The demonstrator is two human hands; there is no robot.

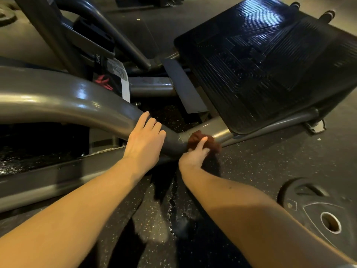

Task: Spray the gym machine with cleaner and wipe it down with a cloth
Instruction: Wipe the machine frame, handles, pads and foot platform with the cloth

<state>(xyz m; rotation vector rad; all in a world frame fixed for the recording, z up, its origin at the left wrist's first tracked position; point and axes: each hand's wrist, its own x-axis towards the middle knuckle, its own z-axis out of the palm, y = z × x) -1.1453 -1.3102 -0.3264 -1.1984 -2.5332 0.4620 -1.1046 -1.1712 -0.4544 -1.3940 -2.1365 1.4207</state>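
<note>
Right grip (195,155): fingers and thumb are curling round a reddish-brown crumpled cloth (201,141), pinching it into a wad. I am pressing the wad against the joint where the thick grey curved steel frame tube (58,99) of the gym machine is meeting a thinner grey tube (216,130) that is running under the footplate. The cloth is touching the metal.

Left grip (144,140): spread, fingers nearly straight, lying over the frame tube just beside the joint and holding nothing. I am judging it to be bracing me.

Outward: a large black ribbed rubber footplate (270,64) is tilting up behind and to the right of the joint. A black round weight plate (313,209) is lying on the dark speckled rubber floor (280,161), near my right forearm. A glossy wet patch (179,219) is showing on the floor between my forearms.

Progress (judgement): no spray bottle is showing and neither grip is holding one, so I am taking the spraying of this section as done; the wet patch fits that. Wiping is in hand at the joint. I cannot tell whether the frame tube has been wiped, since its shine may be only paint. Probably left: the thinner tube, the footplate and the upper frame.
</note>
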